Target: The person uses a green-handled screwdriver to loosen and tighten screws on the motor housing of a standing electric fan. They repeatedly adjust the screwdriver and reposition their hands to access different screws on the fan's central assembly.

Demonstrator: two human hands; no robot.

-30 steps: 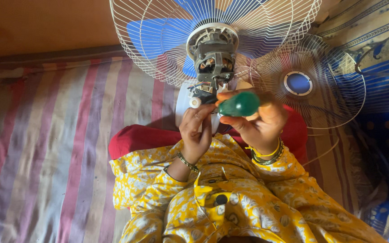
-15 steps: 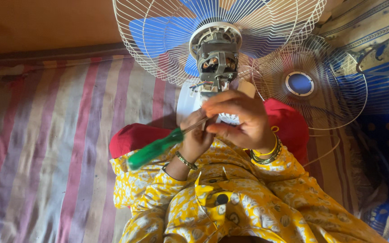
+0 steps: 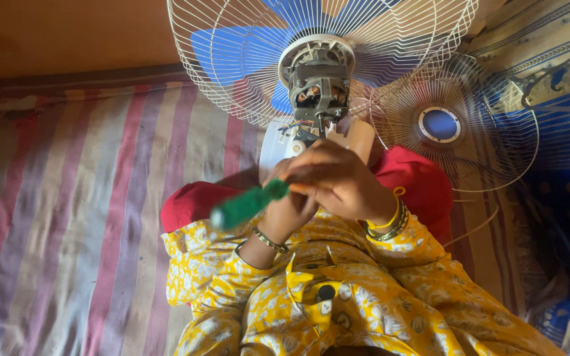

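Two hands meet in the middle of the frame, just above a lap in a yellow flowered dress (image 3: 338, 303). One, the right hand (image 3: 341, 181), is closed around the metal end of a screwdriver (image 3: 249, 204), and its green handle sticks out to the left, blurry. Tucked under it is the left hand (image 3: 285, 211), with a thin bracelet on its wrist. It looks curled too, but I cannot tell if it grips the tool or only touches it. Red trousers (image 3: 192, 198) show at both sides of the hands.

Just past the hands, in the upper middle, stands a fan. Its motor (image 3: 318, 89) is bare, with no back cover on it, and small coloured wires hang below. So the back looks already opened. The wire cage (image 3: 232, 79) and blue blades (image 3: 225, 53) are still on. A second cage (image 3: 456, 125) lies at the right. Striped cloth (image 3: 67, 211) covers the left.
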